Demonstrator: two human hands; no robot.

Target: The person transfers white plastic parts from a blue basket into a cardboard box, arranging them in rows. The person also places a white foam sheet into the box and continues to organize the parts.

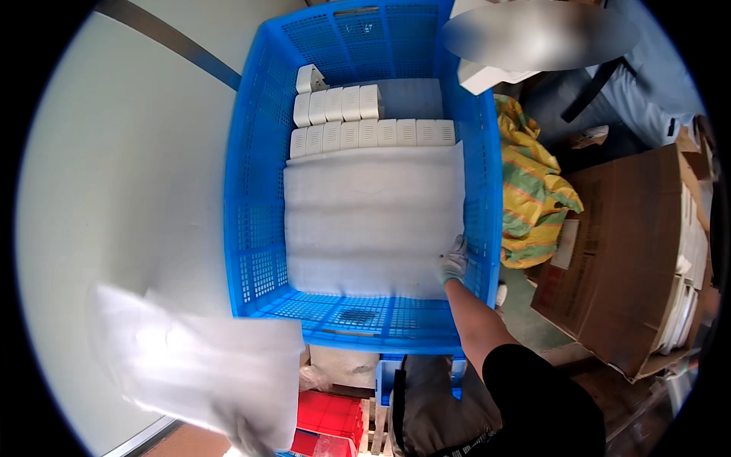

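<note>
My left hand (245,437), gloved and smeared by motion at the bottom, grips the edge of a loose white foam sheet (205,358) left of the crate. In the large blue crate (247,206), another white foam sheet (373,221) lies flat. My right hand (454,263), in a pale glove, rests on that sheet's right edge by the crate wall, fingers stretched forward. Beyond the sheet stand rows of white plastic housings (371,133) with vent slots. A single white housing (308,78) sits askew at the far left. What lies under the flat sheet is hidden.
A yellow-green striped woven sack (529,190) leans outside the crate's right wall. Farther right stands a cardboard box (620,251) holding white parts. Below are a red crate (331,415) and a dark bag (438,404). Another person in light blue (640,84) is at upper right.
</note>
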